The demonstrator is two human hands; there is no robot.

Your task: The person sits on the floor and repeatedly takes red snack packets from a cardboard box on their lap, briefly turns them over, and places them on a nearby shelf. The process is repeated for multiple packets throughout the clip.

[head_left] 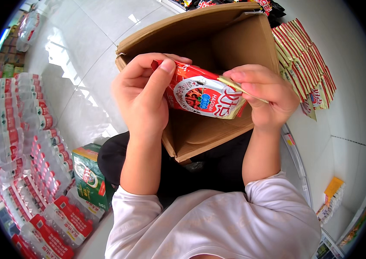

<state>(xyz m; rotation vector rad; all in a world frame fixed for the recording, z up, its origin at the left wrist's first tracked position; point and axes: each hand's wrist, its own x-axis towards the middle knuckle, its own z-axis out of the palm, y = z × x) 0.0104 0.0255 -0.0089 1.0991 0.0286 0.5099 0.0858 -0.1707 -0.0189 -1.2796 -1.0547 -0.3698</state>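
A red, white and gold printed snack packet (202, 94) is held up between my two hands, above a cardboard box (241, 42) whose top is open. My left hand (147, 87) pinches the red end of the packet, with the thumb on its front. At the gold end, the fingers of my right hand (263, 90) grip the packet's edge. The box stands in front of my legs; its inside is dark and partly hidden by the packet and hands.
Similar packets (299, 61) lie in overlapping rows on a pale surface right of the box. Black snack bags (209, 3) lie beyond it. Shrink-wrapped bottle packs (5, 119) are stacked at left, near a green carton (92, 178). A small orange-and-white stack (331, 197) sits at lower right.
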